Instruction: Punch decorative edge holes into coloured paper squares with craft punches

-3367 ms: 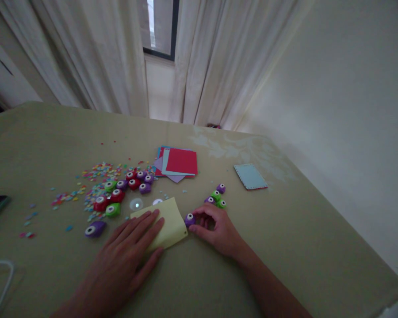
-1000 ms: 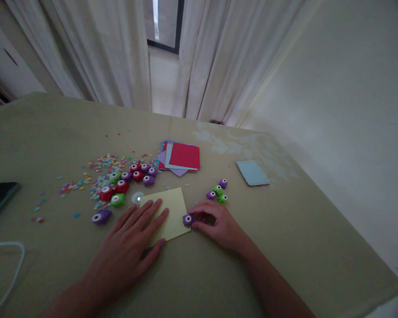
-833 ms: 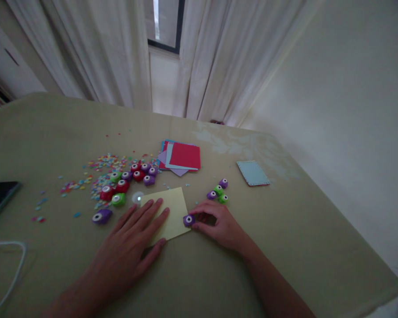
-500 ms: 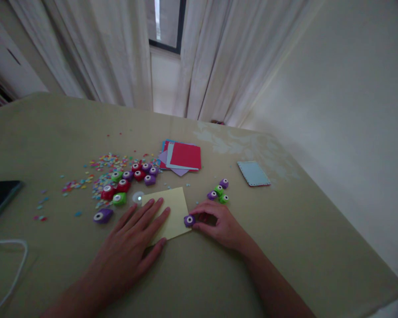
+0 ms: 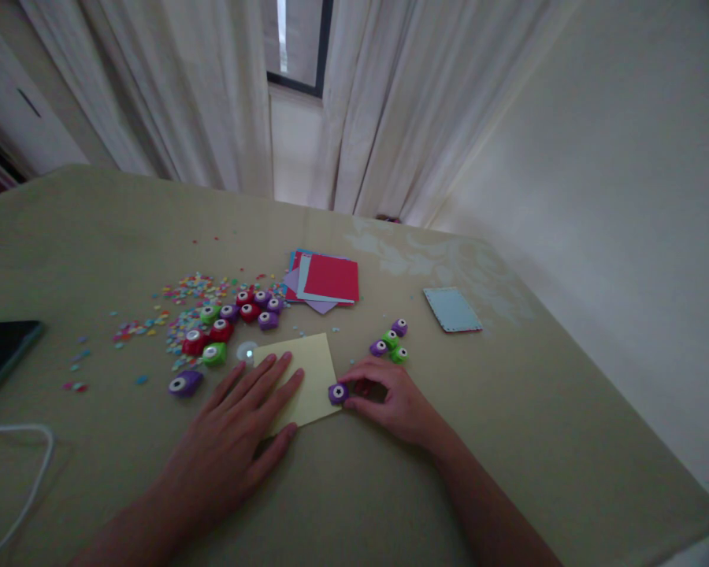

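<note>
Yellow card (image 5: 317, 384) slightly turned under splayed left hand (image 5: 228, 435). Purple punch (image 5: 339, 393) pinched by right hand (image 5: 395, 400); pale-blue card (image 5: 452, 309) seemingly edge-punched, yellow unfinished.

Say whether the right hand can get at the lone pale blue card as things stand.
Probably yes: the punch cluster sits left of a straight path to the card, though the right hand must first release its purple punch.
</note>
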Tool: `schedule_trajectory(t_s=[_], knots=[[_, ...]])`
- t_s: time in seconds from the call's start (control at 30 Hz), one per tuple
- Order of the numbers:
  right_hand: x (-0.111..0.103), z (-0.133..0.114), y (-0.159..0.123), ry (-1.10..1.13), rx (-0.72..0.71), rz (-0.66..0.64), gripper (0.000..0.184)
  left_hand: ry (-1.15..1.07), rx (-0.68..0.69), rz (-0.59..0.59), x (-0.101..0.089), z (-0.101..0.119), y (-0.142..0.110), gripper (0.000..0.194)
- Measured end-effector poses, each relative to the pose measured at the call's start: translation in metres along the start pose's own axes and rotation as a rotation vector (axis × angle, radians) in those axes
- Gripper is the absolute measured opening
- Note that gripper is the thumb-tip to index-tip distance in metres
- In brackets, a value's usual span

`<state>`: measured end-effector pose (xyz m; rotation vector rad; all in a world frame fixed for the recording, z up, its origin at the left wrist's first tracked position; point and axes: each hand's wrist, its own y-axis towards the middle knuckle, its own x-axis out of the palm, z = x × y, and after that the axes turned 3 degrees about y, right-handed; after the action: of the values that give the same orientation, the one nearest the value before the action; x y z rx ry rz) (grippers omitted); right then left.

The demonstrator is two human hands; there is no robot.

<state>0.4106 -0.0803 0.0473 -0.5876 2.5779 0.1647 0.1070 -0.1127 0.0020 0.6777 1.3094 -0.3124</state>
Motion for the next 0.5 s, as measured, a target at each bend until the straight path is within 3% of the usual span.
schedule_trajectory(t_s=[0.17,0.23,0.33,0.43,0.5], knots=[[0.002,0.002,-0.001,0.079,0.048,0.035,0.038,-0.065,-0.006,0.018,-0.001,-0.001,0.002,0.075],[0.002,0.002,0.001,0.157,0.137,0.057,0.048,-0.114,-0.027,0.038,-0.005,0.002,0.005,0.071],[0.000,0.000,0.008,0.204,0.277,0.068,0.048,-0.248,-0.088,0.084,-0.018,0.011,0.014,0.057],[-0.002,0.000,0.017,0.167,0.355,-0.011,0.046,-0.440,-0.126,0.115,-0.035,0.028,0.033,0.047],[-0.003,0.000,0.023,0.121,0.332,-0.084,0.044,-0.584,-0.145,0.127,-0.043,0.041,0.054,0.045]])
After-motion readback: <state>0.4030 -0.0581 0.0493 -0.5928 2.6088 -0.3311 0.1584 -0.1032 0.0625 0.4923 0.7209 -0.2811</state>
